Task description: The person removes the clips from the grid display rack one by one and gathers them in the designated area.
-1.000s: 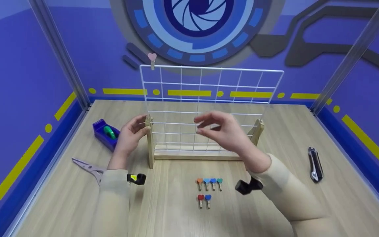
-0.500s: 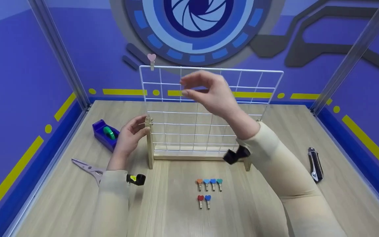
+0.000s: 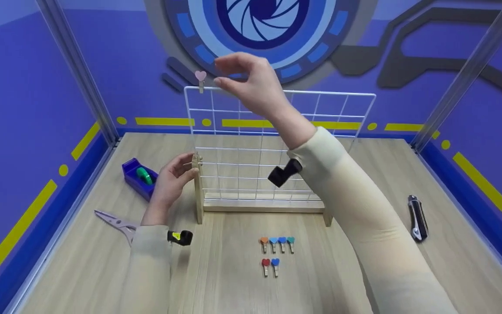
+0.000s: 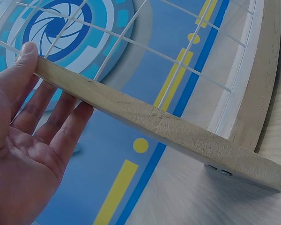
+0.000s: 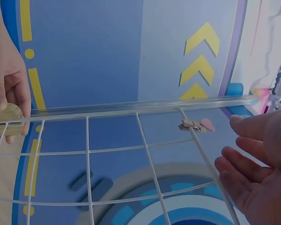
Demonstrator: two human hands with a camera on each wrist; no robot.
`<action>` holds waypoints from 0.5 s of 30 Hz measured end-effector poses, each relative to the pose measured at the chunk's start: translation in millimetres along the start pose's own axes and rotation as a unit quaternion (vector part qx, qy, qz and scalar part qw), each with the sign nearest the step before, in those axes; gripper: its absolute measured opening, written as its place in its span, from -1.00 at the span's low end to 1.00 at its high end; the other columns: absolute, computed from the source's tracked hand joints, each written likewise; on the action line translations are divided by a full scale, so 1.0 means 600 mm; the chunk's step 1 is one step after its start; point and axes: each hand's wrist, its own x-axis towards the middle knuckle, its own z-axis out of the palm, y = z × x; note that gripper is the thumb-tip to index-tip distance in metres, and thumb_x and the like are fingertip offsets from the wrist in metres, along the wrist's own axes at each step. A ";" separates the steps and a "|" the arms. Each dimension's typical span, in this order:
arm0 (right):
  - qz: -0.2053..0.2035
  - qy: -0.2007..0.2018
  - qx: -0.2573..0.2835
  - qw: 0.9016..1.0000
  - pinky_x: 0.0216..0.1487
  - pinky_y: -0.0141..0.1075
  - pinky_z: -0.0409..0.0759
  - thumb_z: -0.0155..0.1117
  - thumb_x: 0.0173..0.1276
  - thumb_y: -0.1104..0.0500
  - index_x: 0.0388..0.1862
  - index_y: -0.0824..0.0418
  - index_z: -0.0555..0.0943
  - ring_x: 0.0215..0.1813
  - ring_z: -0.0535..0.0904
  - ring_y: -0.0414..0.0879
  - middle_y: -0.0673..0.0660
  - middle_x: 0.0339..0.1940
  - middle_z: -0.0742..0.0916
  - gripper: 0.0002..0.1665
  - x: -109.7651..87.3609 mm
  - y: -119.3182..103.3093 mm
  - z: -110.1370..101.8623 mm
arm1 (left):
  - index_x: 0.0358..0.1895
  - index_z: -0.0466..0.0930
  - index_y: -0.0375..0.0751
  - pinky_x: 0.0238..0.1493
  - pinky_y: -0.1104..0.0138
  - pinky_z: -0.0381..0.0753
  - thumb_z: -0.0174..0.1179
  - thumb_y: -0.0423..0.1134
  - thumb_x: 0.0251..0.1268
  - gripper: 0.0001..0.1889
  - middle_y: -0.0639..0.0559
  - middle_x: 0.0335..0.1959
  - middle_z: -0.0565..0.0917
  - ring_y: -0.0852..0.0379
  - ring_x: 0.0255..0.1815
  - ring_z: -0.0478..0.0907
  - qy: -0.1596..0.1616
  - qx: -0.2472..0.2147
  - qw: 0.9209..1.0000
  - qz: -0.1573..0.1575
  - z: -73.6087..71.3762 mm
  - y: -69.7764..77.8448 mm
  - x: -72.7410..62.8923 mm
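Note:
My left hand holds the top of the left wooden upright of a stand that carries a white wire grid. In the left wrist view its thumb lies on one side of that upright and the fingers on the other. A small clothespin with a pink heart is clipped on the grid's top wire near the left corner. Just right of it, above the wire, is my right hand, thumb and fingers curved apart with nothing between them. In the right wrist view the fingertips stand a short gap from the pink-heart clothespin.
Several heart clothespins lie in a row in front of the stand, with a red one and a blue one nearer. A tape dispenser and scissors are at left, a utility knife at right.
My right hand has risen from in front of the grid's middle, up and to the left, to beside the pink-heart clothespin. The left hand has stayed on the upright.

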 end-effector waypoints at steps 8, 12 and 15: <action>0.051 -0.057 -0.053 0.996 0.27 -0.47 0.59 0.34 0.48 0.01 0.32 0.15 0.60 0.21 0.68 -0.22 0.03 0.22 0.76 -0.50 0.034 -0.007 0.020 | 0.43 0.46 -0.18 0.17 0.50 0.64 0.25 -0.31 0.47 -0.50 -0.16 0.35 0.58 0.04 0.32 0.55 0.005 0.001 1.000 0.002 0.000 -0.003 0.000; 0.092 -0.083 -0.039 0.992 0.23 -0.45 0.63 0.36 0.47 0.00 0.30 0.16 0.64 0.17 0.73 -0.22 0.03 0.17 0.79 -0.50 0.045 -0.015 0.025 | 0.42 0.46 -0.22 0.15 0.49 0.65 0.24 -0.36 0.47 -0.51 -0.19 0.34 0.58 0.04 0.30 0.56 0.010 0.003 1.000 0.009 0.002 -0.004 0.000; 0.112 -0.085 -0.040 0.989 0.23 -0.43 0.64 0.36 0.47 0.00 0.21 0.13 0.71 0.13 0.74 -0.23 0.01 0.11 0.82 -0.58 0.048 -0.018 0.029 | 0.42 0.46 -0.22 0.15 0.49 0.65 0.23 -0.36 0.48 -0.52 -0.19 0.34 0.58 0.07 0.29 0.57 0.011 0.002 1.000 0.008 0.003 -0.004 0.000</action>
